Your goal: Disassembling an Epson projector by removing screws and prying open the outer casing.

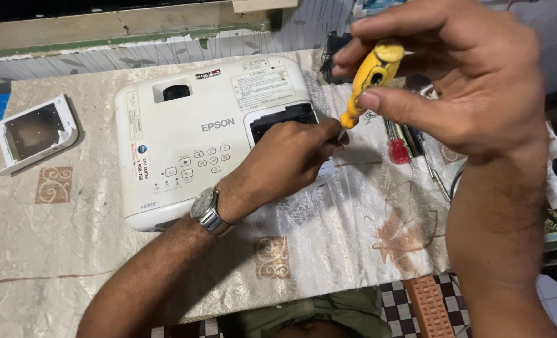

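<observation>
A person's two bare hands are working over a white projector (184,134) that is lying on a table covered with a pale, shiny patterned cloth (328,231). The right hand (460,81) is raised near the camera, its thumb and fingers clamped around the yellow handle of a small screwdriver (371,76), which is pointing down and to the left towards the projector's right edge. The left hand (284,159), with a metal wristwatch (207,210) on its wrist, is resting on the projector's right front corner, its fingers curled together just beside the screwdriver's tip; whether they are pinching anything there is too hidden to tell. A dark rectangular opening (278,117) is showing in the projector's top, just above the left hand. A red-handled screwdriver (398,149) and other thin tools are lying on the cloth to the right of the projector. A separate white plastic cover (35,133) is lying well apart at the left edge of the table
</observation>
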